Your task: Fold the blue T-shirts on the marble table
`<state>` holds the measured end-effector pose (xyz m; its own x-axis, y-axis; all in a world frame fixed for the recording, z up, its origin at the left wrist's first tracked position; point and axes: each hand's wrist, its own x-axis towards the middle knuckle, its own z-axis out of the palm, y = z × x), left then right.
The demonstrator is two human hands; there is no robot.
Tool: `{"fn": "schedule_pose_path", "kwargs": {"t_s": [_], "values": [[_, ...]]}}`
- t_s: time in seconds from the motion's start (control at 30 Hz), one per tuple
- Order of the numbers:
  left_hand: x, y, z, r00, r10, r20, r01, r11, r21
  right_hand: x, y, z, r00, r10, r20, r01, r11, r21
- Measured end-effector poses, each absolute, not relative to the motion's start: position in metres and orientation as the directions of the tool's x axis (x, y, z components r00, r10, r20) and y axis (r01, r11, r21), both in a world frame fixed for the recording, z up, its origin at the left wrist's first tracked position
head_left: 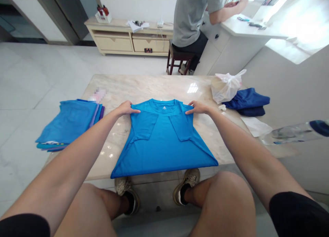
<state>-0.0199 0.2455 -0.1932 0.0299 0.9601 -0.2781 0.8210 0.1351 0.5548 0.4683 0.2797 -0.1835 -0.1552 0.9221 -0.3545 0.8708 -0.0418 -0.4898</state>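
Note:
A bright blue T-shirt (pixel 164 141) lies flat on the marble table (pixel 144 87), collar away from me, both sleeves folded in over the chest. Its hem hangs slightly over the near edge. My left hand (pixel 126 108) pinches the left shoulder of the shirt. My right hand (pixel 197 107) pinches the right shoulder. Both hands rest at the far corners beside the collar.
A stack of folded blue and purple shirts (pixel 69 123) sits at the table's left. A white plastic bag (pixel 226 86), dark blue clothes (pixel 248 101), white paper (pixel 255 125) and a lying plastic bottle (pixel 293 132) are at the right. A person (pixel 195 21) sits on a stool behind.

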Motion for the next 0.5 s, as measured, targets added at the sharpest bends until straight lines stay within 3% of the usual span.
{"fn": "schedule_pose_path", "kwargs": {"t_s": [0.13,0.23,0.37,0.5], "values": [[-0.021,0.246,-0.185,0.203,0.888,-0.412,0.838,0.061,0.543,0.451,0.293,-0.173,-0.311,0.824,-0.474,0.905,0.104,-0.413],[-0.019,0.238,-0.182,0.252,0.889,-0.382,0.824,0.010,0.566,0.440,0.295,-0.169,-0.352,0.801,-0.483,0.903,0.156,-0.400],[-0.019,0.234,-0.179,0.205,0.955,-0.214,0.761,-0.018,0.649,0.434,0.296,-0.164,-0.268,0.897,-0.352,0.911,0.118,-0.394],[-0.021,0.247,-0.172,0.007,0.996,-0.090,0.761,0.053,0.647,0.432,0.304,-0.162,-0.110,0.981,-0.160,0.930,0.045,-0.365]]}}
